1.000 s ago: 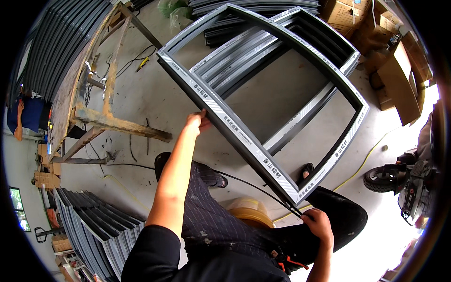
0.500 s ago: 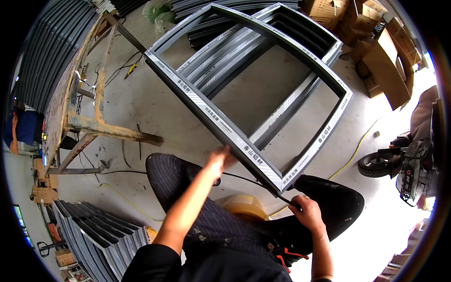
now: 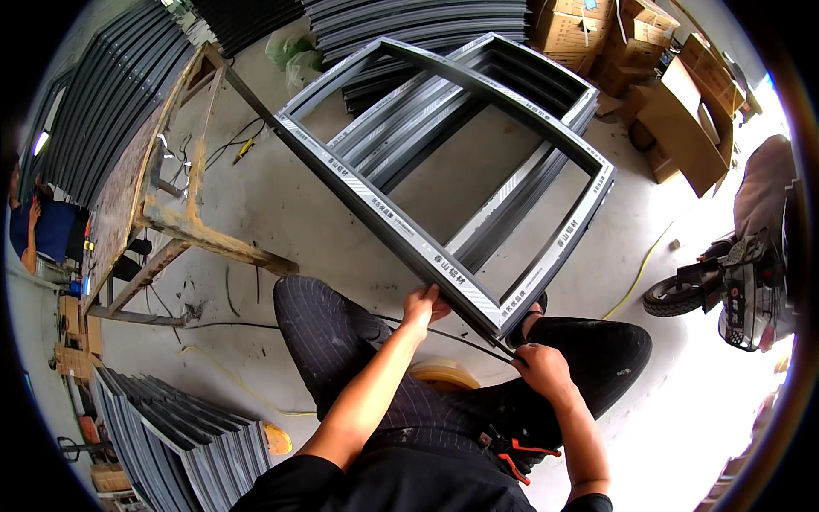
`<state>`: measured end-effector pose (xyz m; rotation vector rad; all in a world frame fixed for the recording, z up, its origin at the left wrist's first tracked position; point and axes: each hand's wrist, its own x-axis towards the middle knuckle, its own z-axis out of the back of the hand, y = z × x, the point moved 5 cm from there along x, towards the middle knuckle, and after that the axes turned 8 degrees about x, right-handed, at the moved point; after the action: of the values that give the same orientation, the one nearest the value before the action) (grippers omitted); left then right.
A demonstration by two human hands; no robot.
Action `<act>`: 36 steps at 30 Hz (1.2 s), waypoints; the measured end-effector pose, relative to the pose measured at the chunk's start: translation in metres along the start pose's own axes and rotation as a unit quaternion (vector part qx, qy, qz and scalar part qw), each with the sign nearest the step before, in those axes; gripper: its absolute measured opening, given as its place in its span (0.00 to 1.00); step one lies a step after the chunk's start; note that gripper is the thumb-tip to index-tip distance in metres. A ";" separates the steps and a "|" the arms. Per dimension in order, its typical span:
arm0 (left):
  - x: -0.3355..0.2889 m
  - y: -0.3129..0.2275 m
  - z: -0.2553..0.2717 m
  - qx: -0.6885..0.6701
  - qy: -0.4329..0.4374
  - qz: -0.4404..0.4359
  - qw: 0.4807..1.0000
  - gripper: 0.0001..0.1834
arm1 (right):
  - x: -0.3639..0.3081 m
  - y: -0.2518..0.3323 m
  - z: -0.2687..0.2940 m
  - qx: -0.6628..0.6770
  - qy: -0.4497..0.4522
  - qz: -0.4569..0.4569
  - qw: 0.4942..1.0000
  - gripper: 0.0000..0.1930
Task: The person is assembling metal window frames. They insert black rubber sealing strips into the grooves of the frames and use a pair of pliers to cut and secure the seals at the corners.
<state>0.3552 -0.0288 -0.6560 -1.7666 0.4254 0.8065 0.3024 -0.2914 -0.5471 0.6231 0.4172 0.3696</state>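
Note:
A grey metal window frame (image 3: 397, 220) with white protective tape leans in front of me, its near corner low between my knees. My left hand (image 3: 420, 311) is closed on the lower edge of its near side, a little left of that corner. A thin black rubber strip (image 3: 465, 340) runs from the floor at the left, across my lap below the frame, to the corner. There my right hand (image 3: 544, 370) pinches the strip, close against the frame's edge. The strip's end is hidden by the fingers.
A second frame (image 3: 582, 101) lies behind the first. At the left stands a rusty workbench (image 3: 223, 241); stacked dark profiles (image 3: 175, 444) lie lower left. Cardboard boxes (image 3: 695, 128) and a scooter (image 3: 738, 282) are at the right. A yellow bucket (image 3: 445, 375) sits under my legs.
My left hand, blurred before, has settled on the frame's lower edge, farther right. My right hand has brought the strip left, up to the frame's corner. The whole view has shifted slightly.

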 end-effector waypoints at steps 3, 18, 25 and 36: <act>-0.010 0.022 -0.012 0.022 0.057 0.030 0.998 0.13 | -0.001 0.001 -0.001 0.002 0.002 -0.008 1.000 0.10; -0.023 0.046 -0.031 0.100 0.084 0.025 0.991 0.12 | 0.000 -0.001 -0.004 -0.032 0.020 -0.050 0.998 0.12; -0.031 0.052 -0.039 0.076 0.095 0.038 0.992 0.13 | 0.002 -0.002 -0.005 -0.031 0.031 -0.043 0.998 0.11; 0.074 -0.077 0.115 0.047 -0.132 -0.086 0.986 0.12 | 0.002 -0.006 0.002 0.026 0.007 -0.031 0.999 0.08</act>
<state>0.4208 0.1126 -0.6744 -1.5595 0.1307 0.8685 0.3065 -0.2959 -0.5506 0.6576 0.4596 0.3041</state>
